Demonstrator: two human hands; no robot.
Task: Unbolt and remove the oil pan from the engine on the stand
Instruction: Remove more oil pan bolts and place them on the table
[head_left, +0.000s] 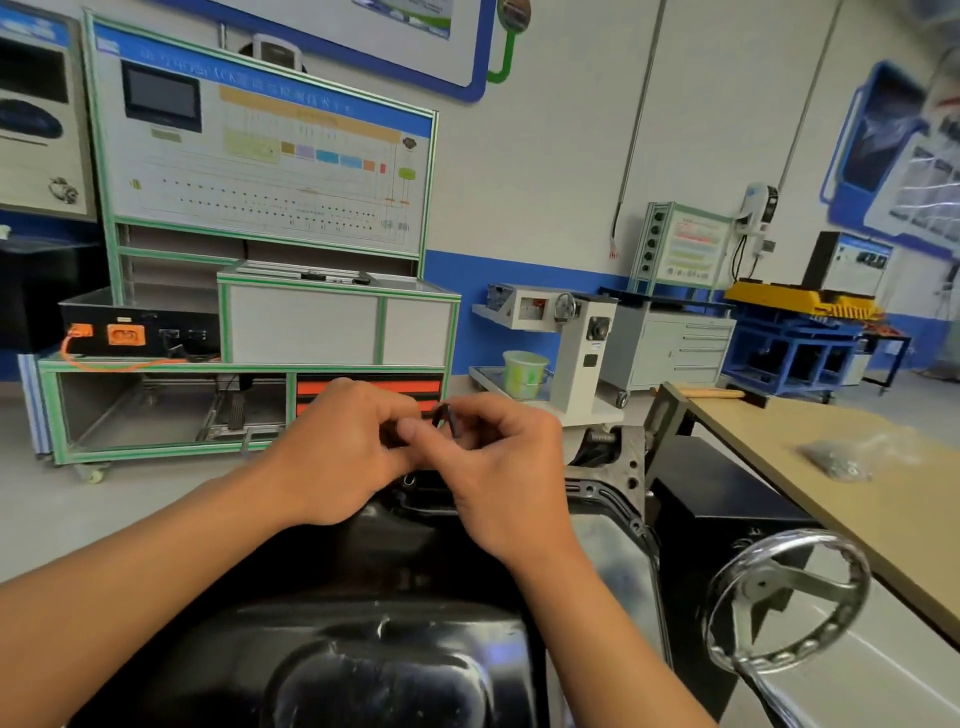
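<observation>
Workshop floor (156, 499) lies open beyond oil pan (363, 649) rim.

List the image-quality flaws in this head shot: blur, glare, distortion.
Head view: wide-angle distortion tilts the training board frame; the posters at top right are smeared; glare streaks the black oil pan and the handwheel; the small dark part pinched between the left hand and right hand is too blurred to identify.
</observation>
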